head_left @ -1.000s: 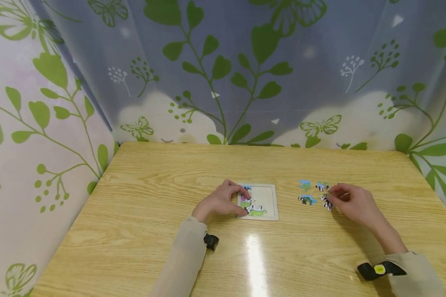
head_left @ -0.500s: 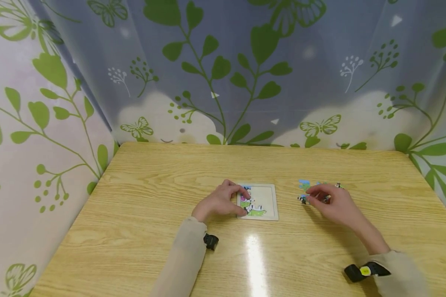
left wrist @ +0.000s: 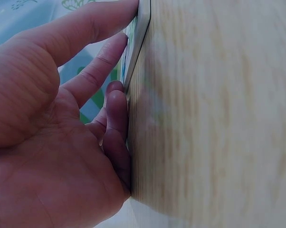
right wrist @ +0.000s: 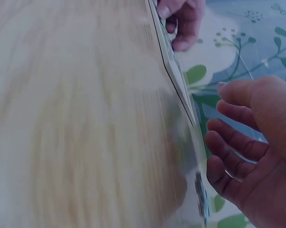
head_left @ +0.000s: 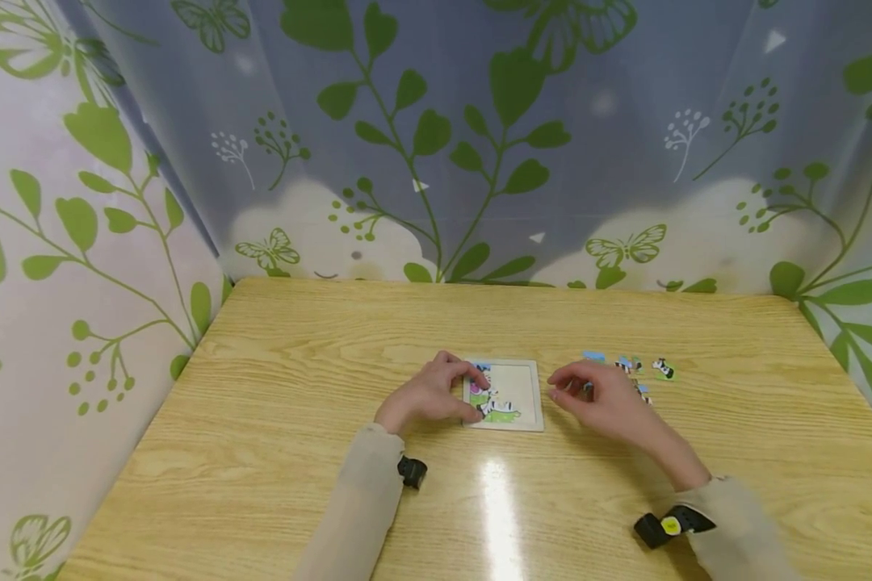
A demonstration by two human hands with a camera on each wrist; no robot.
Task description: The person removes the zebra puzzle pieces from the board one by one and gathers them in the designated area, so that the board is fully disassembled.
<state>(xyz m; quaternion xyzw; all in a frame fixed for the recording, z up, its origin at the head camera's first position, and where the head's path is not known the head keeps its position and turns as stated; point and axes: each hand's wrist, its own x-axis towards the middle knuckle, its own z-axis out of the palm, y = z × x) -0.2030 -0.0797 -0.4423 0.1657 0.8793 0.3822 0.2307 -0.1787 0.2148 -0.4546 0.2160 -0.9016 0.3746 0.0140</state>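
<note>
A small square jigsaw puzzle board (head_left: 517,383) lies on the table, with zebra-patterned puzzle pieces (head_left: 503,413) along its left and lower sides. My left hand (head_left: 430,393) rests on the board's left part, thumb at the near side and index finger farther back. In the left wrist view those fingers lie on the edge of the board (left wrist: 142,28). Just right of the board hovers my right hand (head_left: 605,397), thumb and index finger close to its right edge. In the right wrist view the right hand (right wrist: 257,147) has loosely bent fingers and nothing visible between them.
Several loose pieces lie on the table behind and beside the right hand, among them a panda piece (head_left: 664,369) and a blue-topped piece (head_left: 593,356). The wooden table (head_left: 298,339) runs back to a leaf-print curtain (head_left: 436,145).
My right hand has moved left from the loose pieces to beside the board, uncovering the panda piece and covering others. The left hand and the board have stayed in place.
</note>
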